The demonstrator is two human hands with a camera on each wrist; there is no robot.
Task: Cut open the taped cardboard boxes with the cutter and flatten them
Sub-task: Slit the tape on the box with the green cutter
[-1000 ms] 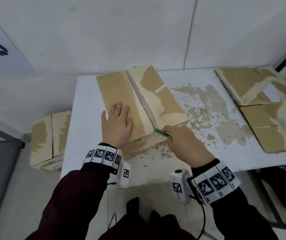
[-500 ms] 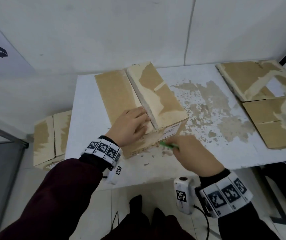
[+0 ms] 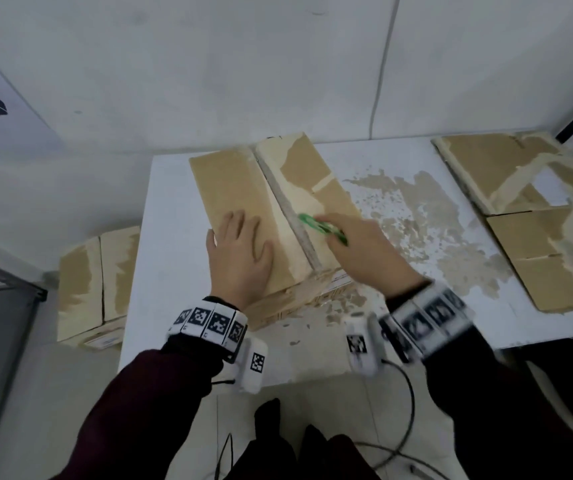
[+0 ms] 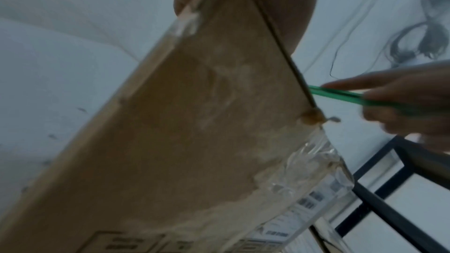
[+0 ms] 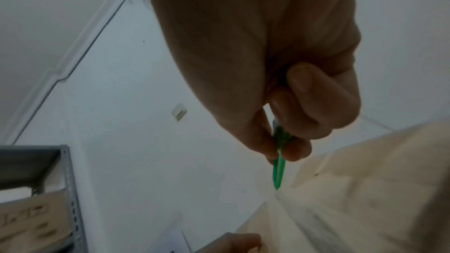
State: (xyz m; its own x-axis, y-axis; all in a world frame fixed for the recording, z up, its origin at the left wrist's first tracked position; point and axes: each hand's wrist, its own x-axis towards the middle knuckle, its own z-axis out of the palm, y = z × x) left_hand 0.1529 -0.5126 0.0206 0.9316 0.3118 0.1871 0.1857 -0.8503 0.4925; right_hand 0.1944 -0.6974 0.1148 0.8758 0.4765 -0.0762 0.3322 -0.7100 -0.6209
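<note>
A taped cardboard box (image 3: 229,188) lies on the white table (image 3: 170,258), its two top flaps meeting at a centre seam (image 3: 288,216). My left hand (image 3: 240,251) rests flat with straight fingers on the left flap. My right hand (image 3: 364,251) grips a green cutter (image 3: 319,228), whose tip sits at the seam about halfway along the box. In the right wrist view the cutter (image 5: 278,168) is pinched between thumb and fingers and points at the box (image 5: 365,189). In the left wrist view the cutter (image 4: 340,95) meets the edge of the box (image 4: 194,122).
Flattened cardboard sheets (image 3: 527,216) lie at the table's right end. Another taped box (image 3: 98,282) stands on the floor left of the table. Torn paper scraps (image 3: 416,223) litter the tabletop. A metal shelf (image 3: 4,282) stands at far left; cables (image 3: 399,410) hang below.
My right hand has lifted the cutter from the box's near end up onto the centre seam. My left hand moved from the near seam back onto the left flap and lies flat.
</note>
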